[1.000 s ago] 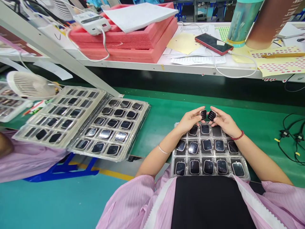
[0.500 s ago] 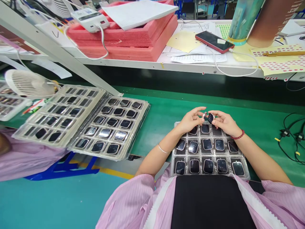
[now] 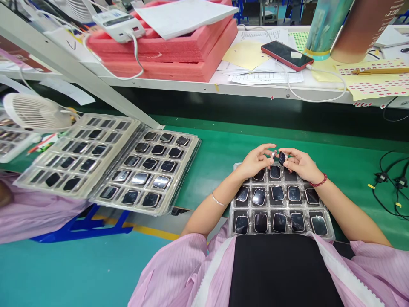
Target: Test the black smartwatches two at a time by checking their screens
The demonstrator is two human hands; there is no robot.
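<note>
My right hand point(image 3: 298, 163) pinches a smartwatch body point(image 3: 282, 158), its dark screen tilted toward the left. Close beside it, my left hand point(image 3: 258, 160) grips a small silvery piece point(image 3: 274, 154) between thumb and fingers; its exact kind is too small to make out. The two held pieces are a short gap apart. Both hands are above the far row of a clear plastic tray point(image 3: 252, 204), which lies in front of me with strapless smartwatch bodies in its compartments, screens up. My fingers and wrists hide part of that far row.
Two more trays point(image 3: 174, 187) of watch bodies lie at left, near a co-worker's pink sleeve point(image 3: 41, 213). A white fan point(image 3: 35, 111) stands behind them. Black cables point(image 3: 388, 179) lie at right. Above runs a shelf point(image 3: 191, 86) with red foam point(image 3: 159, 55) and a phone point(image 3: 286, 56).
My hands and the pieces in them stay in nearly the same place. The view has shifted very slightly.
</note>
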